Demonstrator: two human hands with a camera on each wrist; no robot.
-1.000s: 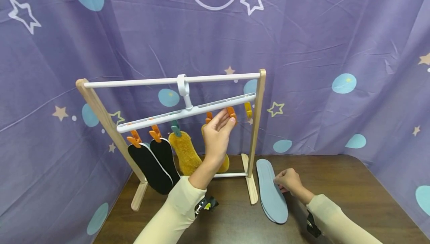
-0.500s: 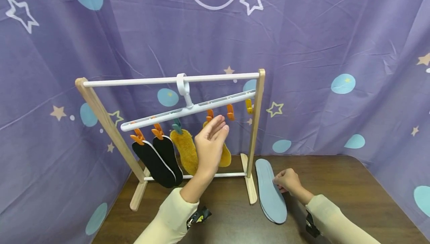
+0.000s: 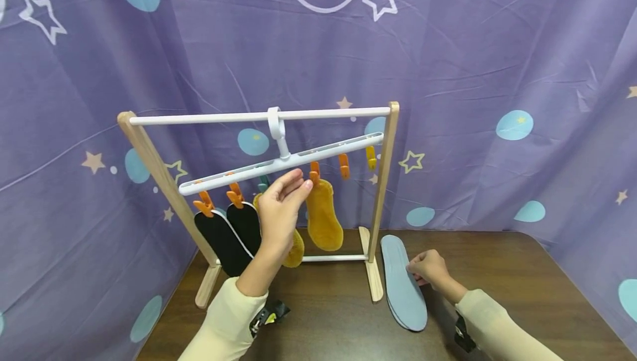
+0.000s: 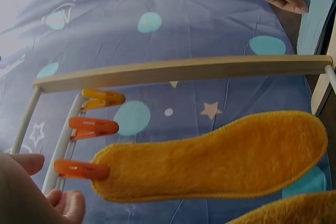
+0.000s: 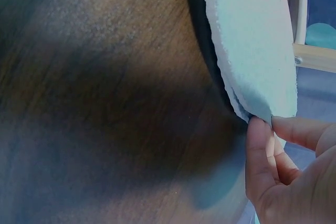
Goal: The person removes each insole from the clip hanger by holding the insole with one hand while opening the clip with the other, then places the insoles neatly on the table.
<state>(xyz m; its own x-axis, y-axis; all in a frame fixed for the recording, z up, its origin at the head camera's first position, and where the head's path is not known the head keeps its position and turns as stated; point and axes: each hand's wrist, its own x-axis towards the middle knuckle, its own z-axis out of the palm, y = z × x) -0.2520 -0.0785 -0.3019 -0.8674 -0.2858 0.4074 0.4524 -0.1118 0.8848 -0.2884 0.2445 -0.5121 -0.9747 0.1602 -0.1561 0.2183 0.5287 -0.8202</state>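
Note:
My left hand is raised in front of the white clip hanger, thumb and fingers apart with nothing between them. Behind it a yellow fuzzy insole is partly hidden. Another yellow insole hangs to its right from an orange clip; the left wrist view shows this insole at full length beside the fingers. Two black insoles hang at the hanger's left. On the table, my right hand pinches the edge of a light blue-grey insole between thumb and fingers. A second insole's edge shows beneath it.
A wooden stand with a white top rod carries the hanger, which tilts down to the left. An orange clip and a yellow clip hang without insoles at its right. A patterned purple curtain stands behind the brown table.
My left hand has come away from the orange clip at the right and moved left and slightly down. The hanger has swung a little. The right hand has stayed at the blue-grey insole.

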